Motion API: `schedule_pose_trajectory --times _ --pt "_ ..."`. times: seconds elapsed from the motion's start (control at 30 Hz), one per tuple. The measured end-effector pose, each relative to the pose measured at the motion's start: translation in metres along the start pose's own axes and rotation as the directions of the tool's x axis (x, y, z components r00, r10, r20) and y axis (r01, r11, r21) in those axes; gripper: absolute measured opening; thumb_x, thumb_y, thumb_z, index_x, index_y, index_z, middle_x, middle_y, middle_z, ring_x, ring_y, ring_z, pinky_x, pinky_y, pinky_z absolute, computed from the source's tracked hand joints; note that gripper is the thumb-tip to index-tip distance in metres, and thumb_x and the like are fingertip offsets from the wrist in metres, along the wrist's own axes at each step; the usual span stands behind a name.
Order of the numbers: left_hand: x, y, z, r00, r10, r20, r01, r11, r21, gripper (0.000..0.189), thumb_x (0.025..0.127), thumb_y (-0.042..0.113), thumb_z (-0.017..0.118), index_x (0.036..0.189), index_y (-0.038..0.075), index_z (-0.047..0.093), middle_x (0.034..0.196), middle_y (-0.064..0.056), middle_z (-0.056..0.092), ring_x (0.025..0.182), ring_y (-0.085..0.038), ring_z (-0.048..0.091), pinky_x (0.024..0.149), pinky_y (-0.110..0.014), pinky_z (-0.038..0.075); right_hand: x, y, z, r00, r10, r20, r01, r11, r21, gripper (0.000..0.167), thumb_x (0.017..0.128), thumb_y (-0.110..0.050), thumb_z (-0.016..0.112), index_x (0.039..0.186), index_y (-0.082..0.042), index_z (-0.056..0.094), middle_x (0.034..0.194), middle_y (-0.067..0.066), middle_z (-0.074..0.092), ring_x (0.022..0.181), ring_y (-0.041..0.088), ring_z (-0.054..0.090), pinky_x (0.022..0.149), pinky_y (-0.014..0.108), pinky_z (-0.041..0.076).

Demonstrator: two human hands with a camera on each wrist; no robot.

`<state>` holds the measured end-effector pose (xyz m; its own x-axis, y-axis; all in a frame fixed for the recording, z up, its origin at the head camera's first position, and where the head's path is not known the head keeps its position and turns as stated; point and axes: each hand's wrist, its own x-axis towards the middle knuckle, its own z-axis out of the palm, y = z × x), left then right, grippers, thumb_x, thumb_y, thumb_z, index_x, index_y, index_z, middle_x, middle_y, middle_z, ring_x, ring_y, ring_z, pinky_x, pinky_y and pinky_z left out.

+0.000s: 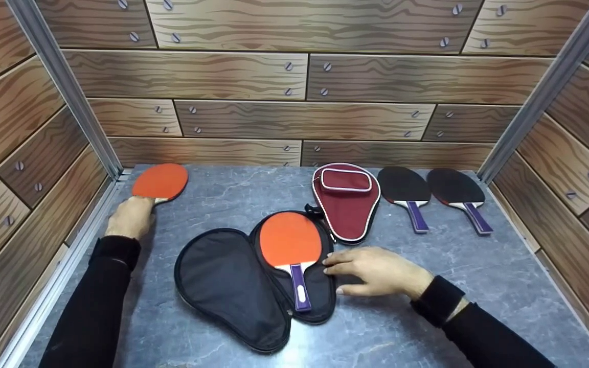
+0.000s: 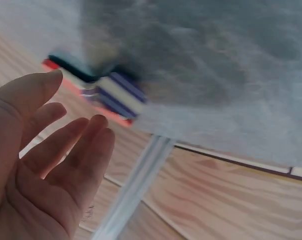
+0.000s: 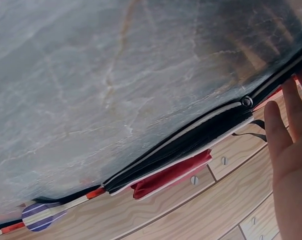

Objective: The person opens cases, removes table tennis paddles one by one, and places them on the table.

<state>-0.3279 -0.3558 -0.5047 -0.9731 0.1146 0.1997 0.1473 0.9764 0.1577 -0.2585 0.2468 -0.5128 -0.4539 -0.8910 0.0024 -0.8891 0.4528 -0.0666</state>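
Note:
At the far left lies an orange-faced table tennis paddle (image 1: 161, 179). My left hand (image 1: 131, 217) is over its handle end in the head view. The left wrist view shows that hand's thumb and fingers spread apart, with the striped paddle handle (image 2: 122, 95) just beyond the fingertips. A black paddle case (image 1: 228, 286) lies unfolded in the middle. On its right half rests another orange-faced paddle (image 1: 290, 240) with a purple handle pointing toward me. My right hand (image 1: 379, 271) has its fingertips at the right edge of that case, fingers extended.
Behind the unfolded case lies a dark red paddle case (image 1: 346, 209) with white piping and a small pocket. To its right are two black-faced paddles (image 1: 404, 184) with purple handles. Wood-patterned walls (image 1: 243, 120) and metal corner posts (image 1: 545, 87) enclose the grey marbled table (image 1: 223, 199).

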Motion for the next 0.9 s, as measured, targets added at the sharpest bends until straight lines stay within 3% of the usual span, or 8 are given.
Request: schedule_pose_trajectory --times 0.1,0.2,0.23,0.43,0.7,0.9 --pt "-0.006 0.024 -0.015 0.996 0.067 -0.061 -0.066 0.998 0.013 0.017 0.098 -0.005 0.075 0.113 -0.013 0.076 0.116 -0.043 0.078 0.103 -0.065 0.078 0.085 -0.074 0.067 0.000 0.000 -0.002 1.000 -0.002 -0.008 0.002 1.000 -0.007 0.051 0.117 -0.055 0.067 0.154 -0.022 0.079 0.163 -0.001 0.075 0.153 0.021 0.072 0.123 0.048 0.064" --pt "-0.002 0.037 -0.020 0.988 0.128 -0.086 -0.126 0.992 0.030 0.026 0.098 -0.007 0.074 0.122 -0.014 0.078 0.121 -0.039 0.080 0.107 -0.062 0.079 0.090 -0.070 0.069 0.000 0.000 -0.003 1.000 -0.005 -0.015 0.005 1.000 -0.012 0.050 0.116 -0.054 0.069 0.153 -0.022 0.079 0.162 -0.002 0.075 0.153 0.020 0.072 0.122 0.048 0.064" --pt "-0.002 0.042 -0.022 0.985 0.144 -0.094 -0.141 0.989 0.039 0.022 0.096 -0.007 0.075 0.116 -0.014 0.079 0.114 -0.038 0.080 0.101 -0.062 0.080 0.087 -0.072 0.069 0.000 0.000 -0.003 1.000 -0.006 -0.017 0.006 1.000 -0.013 0.050 0.116 -0.054 0.069 0.153 -0.022 0.079 0.162 -0.002 0.075 0.152 0.020 0.072 0.122 0.048 0.064" --pt "-0.002 0.070 -0.032 0.963 0.236 -0.131 -0.233 0.972 0.035 0.024 0.098 -0.005 0.079 0.122 -0.009 0.079 0.122 -0.033 0.081 0.106 -0.061 0.079 0.091 -0.073 0.069 -0.002 0.000 -0.003 1.000 0.000 -0.020 -0.001 1.000 -0.015 0.050 0.116 -0.055 0.069 0.154 -0.023 0.079 0.162 -0.003 0.075 0.152 0.020 0.072 0.121 0.049 0.065" --pt "-0.005 0.116 -0.040 0.922 0.366 -0.128 -0.356 0.929 0.098 0.035 0.101 0.007 0.088 0.134 -0.003 0.082 0.131 -0.027 0.083 0.116 -0.051 0.081 0.099 -0.064 0.070 -0.004 0.000 -0.003 1.000 0.011 -0.025 -0.011 1.000 -0.019 0.049 0.115 -0.054 0.071 0.154 -0.024 0.079 0.162 -0.004 0.075 0.152 0.020 0.072 0.120 0.049 0.065" --pt "-0.012 0.148 -0.043 0.877 0.453 -0.159 -0.431 0.889 0.152 0.041 0.099 0.012 0.091 0.137 -0.002 0.081 0.133 -0.025 0.083 0.119 -0.047 0.082 0.104 -0.060 0.070 -0.003 0.000 -0.004 1.000 0.016 -0.013 -0.016 1.000 -0.025 0.050 0.116 -0.055 0.069 0.155 -0.025 0.078 0.163 -0.004 0.074 0.152 0.021 0.072 0.120 0.050 0.065"
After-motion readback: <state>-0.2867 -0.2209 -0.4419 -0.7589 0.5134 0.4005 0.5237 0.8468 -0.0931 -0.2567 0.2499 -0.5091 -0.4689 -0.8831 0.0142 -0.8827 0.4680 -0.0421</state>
